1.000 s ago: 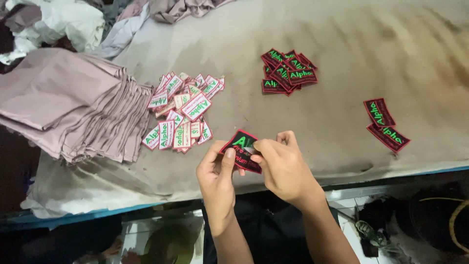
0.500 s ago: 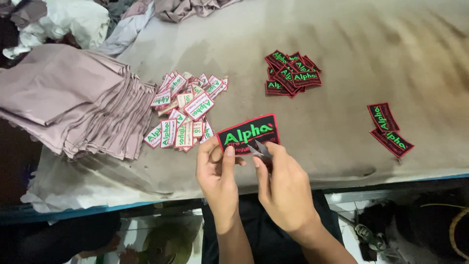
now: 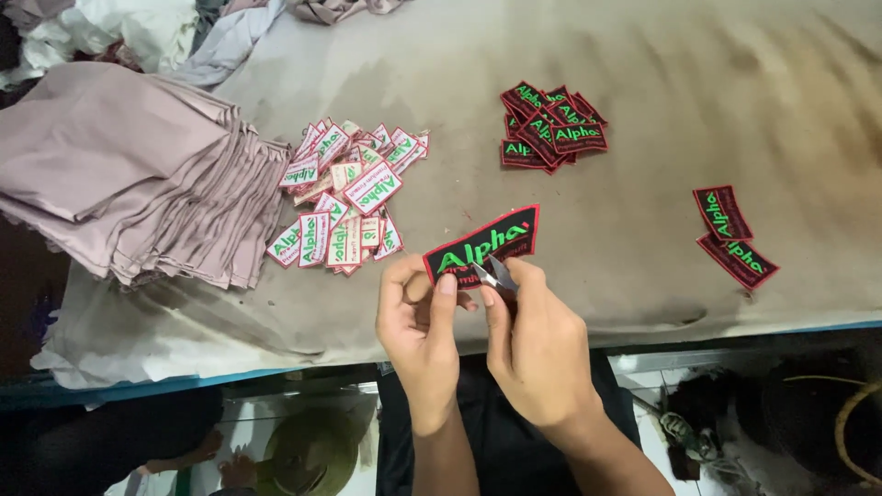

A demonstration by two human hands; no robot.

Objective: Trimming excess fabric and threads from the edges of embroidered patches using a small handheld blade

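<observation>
Left hand [image 3: 421,317] pinches a black, red-edged embroidered patch [image 3: 484,246] while right hand [image 3: 537,344] grips small metal snips [image 3: 492,274], trimming its lower edge; next cut needs steady aim.

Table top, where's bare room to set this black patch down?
Bare cloth lies between the black patch pile and the two patches at right, also along the far edge. Crowded: pale labels against the folded fabric stack.

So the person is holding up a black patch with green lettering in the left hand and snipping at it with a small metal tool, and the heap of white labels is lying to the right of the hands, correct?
Not quite. In the head view the heap of white labels lies to the left of the hands, beside the folded mauve cloth. The rest holds: the left hand holds the black patch, and the right hand works a small metal tool against it.
</observation>
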